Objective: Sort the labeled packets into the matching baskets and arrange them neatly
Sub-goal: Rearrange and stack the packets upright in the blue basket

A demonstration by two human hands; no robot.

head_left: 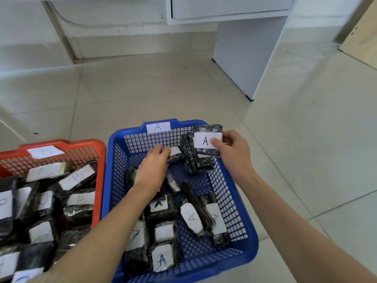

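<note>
It's looking like a plain office: pale floor tiles (142,94) are stretching away, a white desk (244,58) is standing far right, cable trunking (102,24) is running along the wall (24,33).

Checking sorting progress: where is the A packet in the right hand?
Head view: the right hand pinches the A packet at the blue basket's far right corner, over the stack of packets standing there.
</note>
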